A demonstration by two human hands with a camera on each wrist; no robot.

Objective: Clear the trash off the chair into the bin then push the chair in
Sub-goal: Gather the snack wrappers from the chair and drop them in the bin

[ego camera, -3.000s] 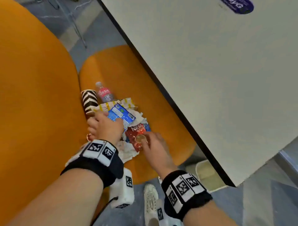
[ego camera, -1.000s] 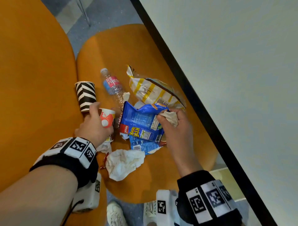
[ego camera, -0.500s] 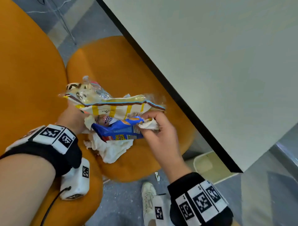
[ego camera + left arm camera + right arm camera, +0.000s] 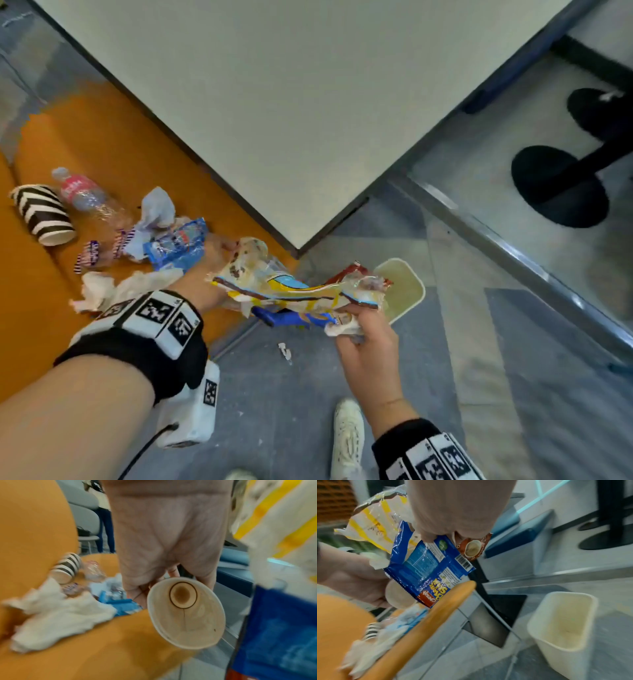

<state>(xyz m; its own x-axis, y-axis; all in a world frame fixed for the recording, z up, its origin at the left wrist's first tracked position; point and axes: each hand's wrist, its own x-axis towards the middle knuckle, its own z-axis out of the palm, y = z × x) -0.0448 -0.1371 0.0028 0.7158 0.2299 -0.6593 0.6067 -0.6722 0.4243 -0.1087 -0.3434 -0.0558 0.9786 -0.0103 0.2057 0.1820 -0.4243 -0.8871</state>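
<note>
- Compared with half a second earlier, the bundle of wrappers is now seen carried off the orange moulded chair seat (image 4: 102, 144) and held over the grey floor, just short of the cream rectangular plastic bin (image 4: 406, 291); before, it was held above the seat.
- The right hand (image 4: 363, 339) is closed around one end of the bundle: a yellow-and-white striped crinkly snack bag (image 4: 284, 291), a blue foil snack packet (image 4: 429, 566), a reddish-brown coffee sachet (image 4: 474, 549) and a scrap of white tissue.
- The left hand (image 4: 164, 536) is wrapped around a stained white paper cup (image 4: 187, 614), whose open mouth is turned back toward the wrist camera; the far end of the striped bag is also met by this hand in the head view.
- The long axis of the bundle is laid roughly level, from the left hand across to the right, with its right end pointed toward the bin.
- The bin is stood upright on the floor beside the corner of the white table top (image 4: 291, 102), its mouth facing up.
- Left on the seat are a black-and-white zebra-striped paper cup (image 4: 42, 214) lying on its side, a crushed clear plastic bottle with a pink label (image 4: 85, 197) beside it, a light-blue wrapper (image 4: 178, 241) and crumpled white tissues (image 4: 113, 287).
</note>
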